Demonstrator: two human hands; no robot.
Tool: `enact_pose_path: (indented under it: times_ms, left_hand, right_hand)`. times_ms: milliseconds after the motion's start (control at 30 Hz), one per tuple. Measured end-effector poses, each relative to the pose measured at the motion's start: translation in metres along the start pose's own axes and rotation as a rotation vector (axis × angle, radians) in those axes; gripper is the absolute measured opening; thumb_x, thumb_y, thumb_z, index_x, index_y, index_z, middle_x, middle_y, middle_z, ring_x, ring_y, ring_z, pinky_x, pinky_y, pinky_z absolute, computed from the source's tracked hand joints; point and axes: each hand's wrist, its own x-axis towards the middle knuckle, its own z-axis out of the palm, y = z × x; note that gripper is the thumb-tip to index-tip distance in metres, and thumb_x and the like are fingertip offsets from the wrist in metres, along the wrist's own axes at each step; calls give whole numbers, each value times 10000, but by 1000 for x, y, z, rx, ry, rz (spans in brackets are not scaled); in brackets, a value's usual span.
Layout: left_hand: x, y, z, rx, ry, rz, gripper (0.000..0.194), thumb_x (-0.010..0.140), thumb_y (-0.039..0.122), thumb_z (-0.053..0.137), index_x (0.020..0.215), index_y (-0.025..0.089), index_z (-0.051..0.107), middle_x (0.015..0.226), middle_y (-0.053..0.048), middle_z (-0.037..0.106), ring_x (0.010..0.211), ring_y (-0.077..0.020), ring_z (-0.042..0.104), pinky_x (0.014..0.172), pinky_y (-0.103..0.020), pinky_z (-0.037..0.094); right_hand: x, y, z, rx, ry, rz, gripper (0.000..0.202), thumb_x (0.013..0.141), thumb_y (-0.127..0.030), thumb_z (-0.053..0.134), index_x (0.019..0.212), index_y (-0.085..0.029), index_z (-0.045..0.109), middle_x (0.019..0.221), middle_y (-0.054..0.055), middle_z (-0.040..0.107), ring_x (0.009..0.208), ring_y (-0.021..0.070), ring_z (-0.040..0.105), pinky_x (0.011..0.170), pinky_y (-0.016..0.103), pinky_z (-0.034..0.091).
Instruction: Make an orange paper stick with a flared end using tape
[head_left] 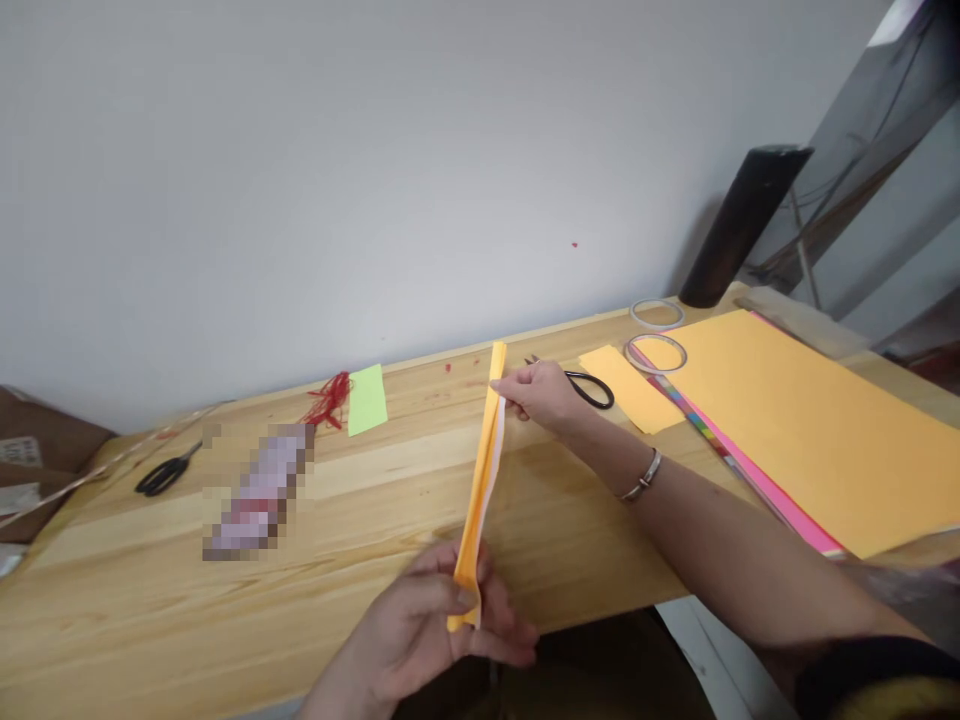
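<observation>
A narrow folded strip of orange paper [480, 478] stands tilted over the front half of the table, a white edge showing along its right side. My left hand [431, 620] pinches its lower end between thumb and fingers. Near the top, my right hand [541, 395] grips the strip with thumb and forefinger. Just behind the right hand lies a pair of scissors with black handles [592, 390], its blades partly hidden by that hand.
Orange paper pieces [637, 390], tape rolls [656, 353] and a stack of large orange sheets [810, 420] lie right. A black cylinder [746, 225] stands behind. Leftward are green paper [367, 400], red strings [328, 400], a blurred packet [262, 495], other scissors [163, 476] and a cardboard box [45, 450].
</observation>
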Motion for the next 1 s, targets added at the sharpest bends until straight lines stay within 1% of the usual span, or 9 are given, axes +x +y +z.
enact_pose_path:
  times_ms: [133,233,300,367,533,633,767,900,1000]
  left_hand:
    - [10,16,8,134,183,21,139,792,173,582,907,119,637,918,-167,716,862,-288,679,852,-491,466]
    - [27,38,13,307,321,109,208,814,288,610,880,102,678,873,-145,719,779,-204,674,768,-326,493]
    - [40,53,14,404,364,188,245,789,339,642,874,115,694,853,-120,721,716,-158,656,684,-254,484]
    - [53,66,14,467,408,266,274,755,366,674,895,132,703,799,-90,719,686,-144,641,680,-250,482]
    - [76,82,5,538,497,307,296,633,391,764,776,137,714,669,-48,686,608,-130,605,607,-239,468]
    - [79,83,-3,542,507,303,268,591,333,798,756,146,698,627,-11,656,559,-100,564,569,-216,450]
    - [80,79,-14,541,434,339,288,615,286,785,861,167,694,499,60,547,467,-60,469,481,-169,370]
    - [81,73,-23,500,429,360,394,625,262,777,996,183,671,579,29,632,482,-71,508,483,-177,365]
    - [80,71,-26,486,404,375,431,637,255,769,1047,182,660,706,-19,697,606,-106,598,581,-200,426]
  right_hand:
    - [-1,6,5,-44,-17,-35,281,673,-335,619,484,-150,524,438,-34,471,399,59,385,409,195,295]
    - [-2,9,9,-77,-51,-76,281,672,-325,606,469,-154,513,420,-46,456,394,54,375,418,192,285]
    - [-4,10,12,-103,-77,-91,285,676,-316,594,457,-158,503,390,-60,415,384,53,355,415,192,273]
    - [-7,9,13,-129,-105,-96,299,675,-309,589,439,-163,479,373,-68,382,377,51,331,406,193,254]
    - [-9,7,13,-190,-187,-65,308,685,-313,580,447,-171,443,397,-66,394,393,54,325,399,195,240]
    - [-8,9,12,-217,-206,-38,279,677,-314,602,470,-164,488,417,-61,419,410,59,349,407,197,259]
    - [-7,14,14,-259,-248,-18,319,700,-354,611,476,-161,493,426,-60,421,427,59,345,425,202,257]
    - [-5,19,18,-220,-269,18,382,787,-409,532,504,-153,531,470,-34,485,461,72,415,472,208,317]
    - [-3,22,18,-122,-275,84,451,846,-452,445,529,-149,550,499,-18,516,470,76,441,497,212,350]
